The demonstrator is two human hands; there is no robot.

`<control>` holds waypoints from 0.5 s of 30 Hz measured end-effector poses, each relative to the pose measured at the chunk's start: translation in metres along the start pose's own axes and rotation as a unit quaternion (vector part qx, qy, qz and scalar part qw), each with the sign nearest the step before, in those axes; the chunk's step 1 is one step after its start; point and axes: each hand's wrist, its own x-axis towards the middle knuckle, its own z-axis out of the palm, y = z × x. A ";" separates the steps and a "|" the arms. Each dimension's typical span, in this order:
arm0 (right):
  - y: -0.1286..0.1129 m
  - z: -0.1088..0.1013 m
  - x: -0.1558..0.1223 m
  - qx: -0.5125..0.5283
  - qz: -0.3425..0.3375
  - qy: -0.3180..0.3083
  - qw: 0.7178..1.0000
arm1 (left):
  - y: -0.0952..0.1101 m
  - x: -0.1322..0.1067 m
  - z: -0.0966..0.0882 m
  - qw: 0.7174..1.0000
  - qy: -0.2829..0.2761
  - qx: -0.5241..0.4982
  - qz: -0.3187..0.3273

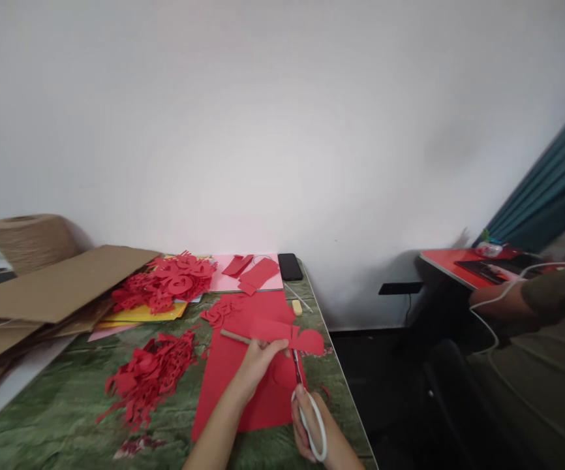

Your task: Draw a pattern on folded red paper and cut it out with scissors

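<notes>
- Head: left hand [259,361] pinches red paper piece [312,341] above red sheet [270,410]; right hand [312,418] grips scissors [297,369], blades by the piece.
- Head: piece looks partly cut, some outline probably left; red cut-outs [148,378] already heaped left.

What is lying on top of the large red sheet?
Red scraps lie at the far left of the red sheet. What is under the left hand and the paper it holds cannot be seen.
</notes>
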 end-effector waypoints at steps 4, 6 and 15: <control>-0.001 0.000 -0.001 -0.001 -0.016 0.021 1.000 | -0.003 0.001 -0.002 1.000 0.012 0.001 -0.010; -0.002 -0.001 -0.002 -0.003 -0.022 0.023 0.999 | -0.005 0.001 -0.003 1.000 0.023 0.001 -0.020; -0.002 -0.001 -0.003 -0.004 -0.030 0.024 0.999 | 0.004 -0.004 0.002 0.999 -0.012 -0.010 -0.032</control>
